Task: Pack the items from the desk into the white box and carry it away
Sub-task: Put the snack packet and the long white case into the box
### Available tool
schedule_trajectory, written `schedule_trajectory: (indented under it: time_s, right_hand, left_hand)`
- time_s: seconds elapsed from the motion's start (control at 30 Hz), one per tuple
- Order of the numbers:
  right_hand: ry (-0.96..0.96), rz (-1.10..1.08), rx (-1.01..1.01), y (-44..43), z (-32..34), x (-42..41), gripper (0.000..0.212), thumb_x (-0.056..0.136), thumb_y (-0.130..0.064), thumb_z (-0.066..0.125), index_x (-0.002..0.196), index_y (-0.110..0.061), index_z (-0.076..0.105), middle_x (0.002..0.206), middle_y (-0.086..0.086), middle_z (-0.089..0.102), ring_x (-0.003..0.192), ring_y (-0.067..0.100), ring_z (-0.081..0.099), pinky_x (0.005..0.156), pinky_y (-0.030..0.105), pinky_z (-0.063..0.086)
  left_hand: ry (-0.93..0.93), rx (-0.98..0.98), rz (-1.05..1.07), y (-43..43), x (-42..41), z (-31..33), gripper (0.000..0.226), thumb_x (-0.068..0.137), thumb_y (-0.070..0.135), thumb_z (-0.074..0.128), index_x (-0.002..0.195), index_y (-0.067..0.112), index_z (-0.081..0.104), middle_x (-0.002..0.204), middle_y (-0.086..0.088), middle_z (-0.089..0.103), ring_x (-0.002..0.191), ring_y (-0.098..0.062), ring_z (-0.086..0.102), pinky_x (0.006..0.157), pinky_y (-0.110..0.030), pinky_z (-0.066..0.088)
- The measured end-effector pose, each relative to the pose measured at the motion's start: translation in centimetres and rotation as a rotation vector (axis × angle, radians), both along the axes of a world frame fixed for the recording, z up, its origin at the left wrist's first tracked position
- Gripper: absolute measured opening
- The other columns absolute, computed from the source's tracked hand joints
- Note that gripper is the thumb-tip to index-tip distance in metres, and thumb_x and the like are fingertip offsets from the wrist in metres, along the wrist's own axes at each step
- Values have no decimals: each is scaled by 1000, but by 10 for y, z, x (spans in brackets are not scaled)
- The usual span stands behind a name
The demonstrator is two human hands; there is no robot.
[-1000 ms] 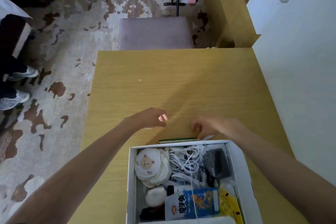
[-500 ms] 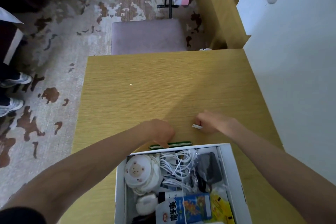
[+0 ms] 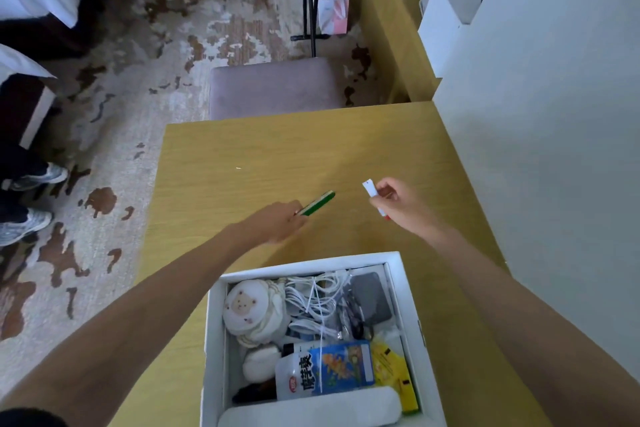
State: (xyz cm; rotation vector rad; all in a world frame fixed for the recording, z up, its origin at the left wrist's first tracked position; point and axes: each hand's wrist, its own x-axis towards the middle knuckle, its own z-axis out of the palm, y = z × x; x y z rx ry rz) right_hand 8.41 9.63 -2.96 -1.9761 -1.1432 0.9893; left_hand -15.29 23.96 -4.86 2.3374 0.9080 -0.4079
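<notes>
A person's two bare arms reach forward over a yellow wooden desk (image 3: 277,156), seen from above; the left hand (image 3: 277,222) is closed around one end of a thin green stick-like item (image 3: 317,203), perhaps a pencil, whose far end points away and to the right, seemingly lifted just off the desk; to its right, well apart, the right hand (image 3: 398,204) pinches a small white oblong item (image 3: 369,188) between fingers and thumb, with a red tip showing below the palm. The white box (image 3: 213,322) sits open at the near edge of the desk, between the forearms; it is already crowded with a bear-print cloth, white cables, a dark pouch and snack packets. This looks like the last gathering step; next, both hands likely need to draw back and drop their items into the box. Apart from a tiny white speck, the rest of the desk is bare; beyond it stand a mauve padded stool (image 3: 273,87) and blotchy brown-and-grey carpet, with a white wall to the right.
</notes>
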Motion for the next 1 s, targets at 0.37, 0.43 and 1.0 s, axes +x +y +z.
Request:
schedule_trajectory:
  time_s: [0.37,0.43,1.0]
  right_hand:
    - [-9,479,141,-84,71,-71,8,94,-28,55,98,-34,58,79,-9,62,58,8,53,50,22,40]
    - [-18,573,48,-95,70,-86,10,95,-26,54,101,-31,58,88,-12,62,63,17,55,55,30,42]
    - [-339,747,-61,-141,23,-185,15,90,-20,57,100,-26,67,84,-9,67,66,6,58,58,23,42]
  left_hand:
    - [-502,97,438,-122,-74,82,15,101,25,37,105,15,48,67,7,48,51,-2,43,46,-16,31]
    - [-457,98,442,-147,-95,84,14,101,23,38,105,15,49,70,5,51,52,-1,44,46,-15,34]
    - [-472,72,400,-195,-193,69,9,100,22,40,96,20,47,77,11,51,62,0,47,52,-13,35]
